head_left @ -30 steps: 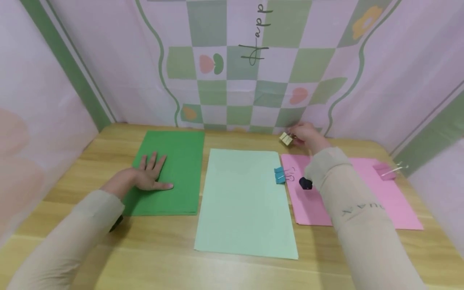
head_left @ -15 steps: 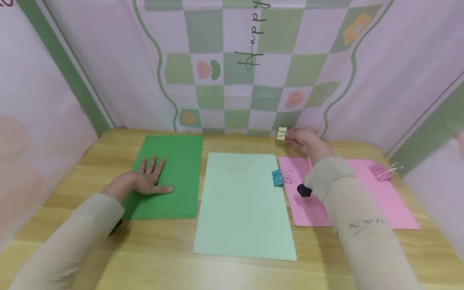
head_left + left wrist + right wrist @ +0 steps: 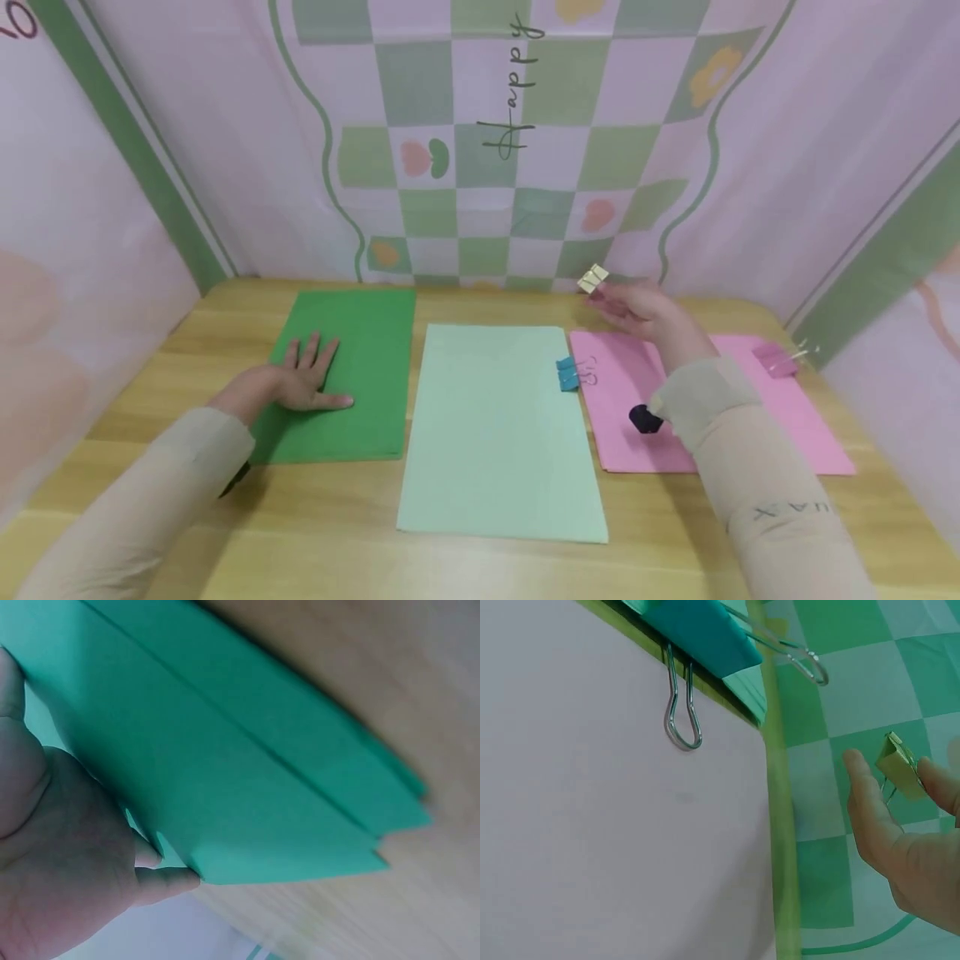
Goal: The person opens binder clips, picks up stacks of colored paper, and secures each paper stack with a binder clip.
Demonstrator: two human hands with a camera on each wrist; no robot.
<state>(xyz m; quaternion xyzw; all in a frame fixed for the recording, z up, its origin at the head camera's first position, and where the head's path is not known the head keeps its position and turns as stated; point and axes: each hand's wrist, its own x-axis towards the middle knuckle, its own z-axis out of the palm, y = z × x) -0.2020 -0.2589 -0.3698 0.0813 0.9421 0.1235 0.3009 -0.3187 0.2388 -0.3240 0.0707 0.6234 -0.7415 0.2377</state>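
My left hand rests with spread fingers on a stack of dark green paper at the left of the table. In the left wrist view, the sheets' edges are slightly offset. Near the table's back edge, my right hand holds a pale yellow binder clip raised above the wood. The right wrist view has this yellow clip between thumb and fingers. Pale green paper lies in the middle, with a blue binder clip on its right edge.
Pink paper lies at the right, partly under my right forearm. A pink binder clip sits at its right edge. A patterned curtain stands right behind the wooden table and along both sides.
My right hand has lifted the yellow clip off the table's back and turned it. The head view has tilted up a little. My left hand stays on the green paper.
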